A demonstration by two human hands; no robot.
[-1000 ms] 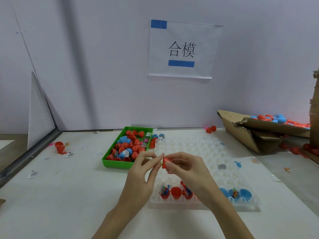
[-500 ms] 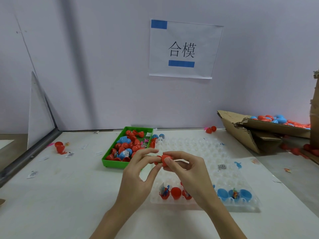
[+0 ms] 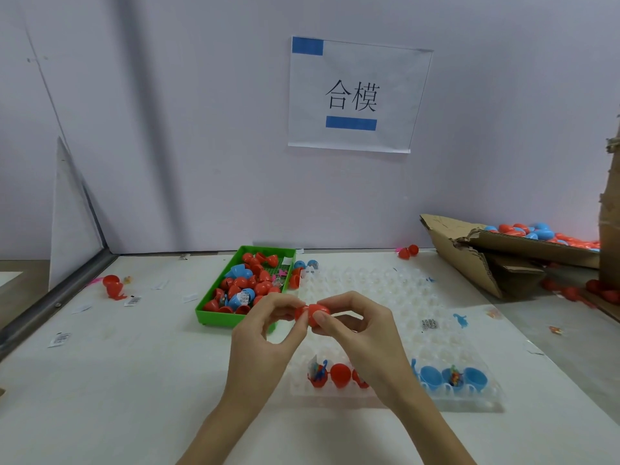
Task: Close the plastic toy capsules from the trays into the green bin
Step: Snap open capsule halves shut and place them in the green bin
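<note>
A red capsule (image 3: 313,313) is held in the air between both hands, above the near left part of the clear plastic tray (image 3: 396,297). My left hand (image 3: 265,340) pinches its left half with thumb and fingers. My right hand (image 3: 365,333) pinches its right half. The two halves look pressed together. In the tray's near row sit red capsule halves (image 3: 339,374), one with a small toy, and blue capsule halves (image 3: 449,377). The green bin (image 3: 214,313) stands left of the tray, holding several red and blue capsules.
A torn cardboard box (image 3: 476,260) with red and blue capsules lies at the far right, with loose red pieces beside it. Loose red capsule parts (image 3: 114,286) and small paper slips lie on the table's left. Two red pieces (image 3: 407,251) sit near the back wall.
The hands have brought the two red halves together into a whole capsule and lifted it slightly. Earlier, only a small red piece showed between the fingertips.
</note>
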